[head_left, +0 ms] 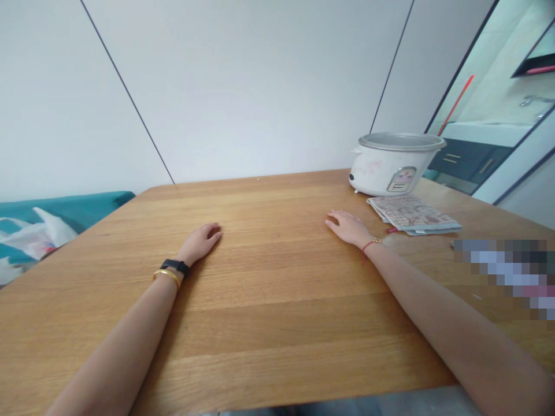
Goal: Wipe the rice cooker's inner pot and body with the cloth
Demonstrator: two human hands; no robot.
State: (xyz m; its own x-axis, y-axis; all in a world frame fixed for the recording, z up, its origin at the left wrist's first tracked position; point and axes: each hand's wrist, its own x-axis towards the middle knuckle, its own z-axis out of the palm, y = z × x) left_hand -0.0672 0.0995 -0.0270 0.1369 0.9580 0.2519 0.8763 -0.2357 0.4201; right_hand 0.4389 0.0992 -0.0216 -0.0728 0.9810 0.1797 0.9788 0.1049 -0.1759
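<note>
My left hand rests on the wooden table, left of centre, fingers loosely curled and holding nothing; its wrist wears a black band and a gold bangle. My right hand lies palm down on the table, fingers stretched out flat and holding nothing, with a red string at the wrist. It is just left of a folded patterned cloth. Behind the cloth stands a white rice cooker with a grey rim and no lid.
A white panelled wall runs behind the table. At the far left are a teal seat and a white plastic bag. A doorway at the right opens on a room with dark cabinets. A blurred patch covers the table's right edge.
</note>
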